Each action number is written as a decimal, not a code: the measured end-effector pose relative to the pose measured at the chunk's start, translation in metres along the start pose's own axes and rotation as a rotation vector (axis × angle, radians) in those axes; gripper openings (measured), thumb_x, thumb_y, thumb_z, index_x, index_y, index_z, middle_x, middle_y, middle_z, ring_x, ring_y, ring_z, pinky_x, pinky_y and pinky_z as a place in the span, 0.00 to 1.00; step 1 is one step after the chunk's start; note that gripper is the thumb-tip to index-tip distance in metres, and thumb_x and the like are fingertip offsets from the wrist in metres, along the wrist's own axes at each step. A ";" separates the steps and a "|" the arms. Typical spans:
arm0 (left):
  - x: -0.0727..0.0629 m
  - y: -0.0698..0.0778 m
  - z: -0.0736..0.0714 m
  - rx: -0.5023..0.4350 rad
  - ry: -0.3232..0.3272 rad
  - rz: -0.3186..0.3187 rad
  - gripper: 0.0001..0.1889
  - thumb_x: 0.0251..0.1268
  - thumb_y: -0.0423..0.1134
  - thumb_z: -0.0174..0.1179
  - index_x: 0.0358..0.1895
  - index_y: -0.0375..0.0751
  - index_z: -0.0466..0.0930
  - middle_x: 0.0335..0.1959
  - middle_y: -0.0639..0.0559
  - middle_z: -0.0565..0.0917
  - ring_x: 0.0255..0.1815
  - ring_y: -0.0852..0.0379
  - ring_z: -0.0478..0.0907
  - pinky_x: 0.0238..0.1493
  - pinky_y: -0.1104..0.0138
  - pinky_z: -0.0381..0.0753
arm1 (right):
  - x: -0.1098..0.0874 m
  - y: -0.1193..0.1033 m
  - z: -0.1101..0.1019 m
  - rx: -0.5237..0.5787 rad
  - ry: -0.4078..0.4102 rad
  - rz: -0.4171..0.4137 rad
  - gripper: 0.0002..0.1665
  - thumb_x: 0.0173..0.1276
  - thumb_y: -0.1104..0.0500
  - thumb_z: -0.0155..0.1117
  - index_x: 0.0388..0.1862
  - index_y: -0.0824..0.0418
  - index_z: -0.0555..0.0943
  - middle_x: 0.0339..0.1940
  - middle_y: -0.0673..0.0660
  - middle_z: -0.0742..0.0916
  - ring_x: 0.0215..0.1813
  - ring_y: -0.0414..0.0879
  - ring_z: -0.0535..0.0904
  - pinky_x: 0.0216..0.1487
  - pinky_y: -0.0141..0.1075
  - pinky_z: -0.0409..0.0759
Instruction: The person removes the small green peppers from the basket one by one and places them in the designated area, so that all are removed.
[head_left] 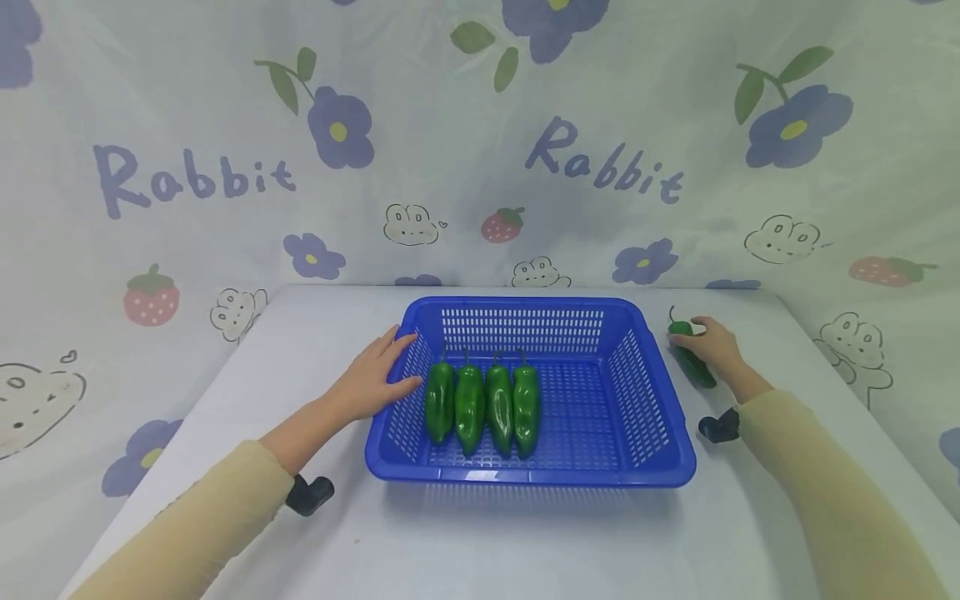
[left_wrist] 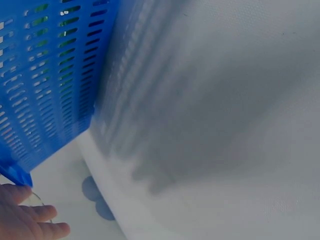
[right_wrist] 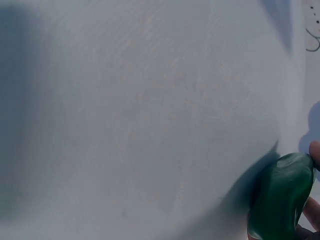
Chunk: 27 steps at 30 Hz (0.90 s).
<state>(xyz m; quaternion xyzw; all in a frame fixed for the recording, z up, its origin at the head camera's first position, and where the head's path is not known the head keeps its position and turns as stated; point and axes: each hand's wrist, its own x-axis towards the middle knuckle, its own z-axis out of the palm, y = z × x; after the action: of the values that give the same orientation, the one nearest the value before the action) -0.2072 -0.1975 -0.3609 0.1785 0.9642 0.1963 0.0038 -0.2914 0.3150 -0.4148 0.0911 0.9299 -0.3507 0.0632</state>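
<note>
On the white table stands a blue plastic basket with slotted walls. Several green peppers lie side by side in its left half, stems pointing away from me. My left hand rests at the basket's left rim, thumb and fingers spread and reaching over it; its fingers look extended in the left wrist view. Right of the basket, my right hand grips another green pepper between thumb and fingers. That pepper appears at the lower right of the right wrist view, its shadow beside it.
A white cloth printed with flowers, rabbits and strawberries hangs behind the table. Black wrist mounts stick out by both sleeves.
</note>
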 end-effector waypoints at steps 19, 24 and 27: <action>-0.001 0.002 -0.002 -0.016 0.000 -0.004 0.36 0.60 0.49 0.52 0.69 0.38 0.54 0.70 0.31 0.49 0.69 0.31 0.49 0.61 0.36 0.55 | -0.004 -0.006 -0.018 0.007 -0.049 -0.006 0.52 0.64 0.39 0.52 0.69 0.74 0.45 0.62 0.80 0.62 0.59 0.72 0.63 0.56 0.59 0.69; -0.001 0.002 -0.002 -0.013 -0.001 -0.008 0.36 0.60 0.49 0.52 0.69 0.38 0.54 0.71 0.31 0.49 0.69 0.31 0.49 0.61 0.36 0.54 | -0.010 -0.016 -0.029 0.039 -0.065 -0.046 0.53 0.64 0.38 0.50 0.70 0.73 0.43 0.63 0.81 0.60 0.60 0.73 0.62 0.57 0.61 0.66; -0.001 0.002 -0.001 -0.011 -0.002 -0.007 0.36 0.61 0.50 0.52 0.69 0.38 0.54 0.70 0.31 0.49 0.69 0.31 0.49 0.61 0.36 0.54 | -0.015 -0.025 -0.036 0.079 -0.082 -0.073 0.53 0.65 0.39 0.50 0.70 0.73 0.41 0.64 0.80 0.60 0.63 0.73 0.59 0.59 0.61 0.65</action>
<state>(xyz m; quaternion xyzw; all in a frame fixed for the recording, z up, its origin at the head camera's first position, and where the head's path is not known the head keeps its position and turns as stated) -0.2060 -0.1970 -0.3593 0.1754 0.9636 0.2016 0.0065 -0.2841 0.3181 -0.3693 0.0448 0.9148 -0.3925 0.0848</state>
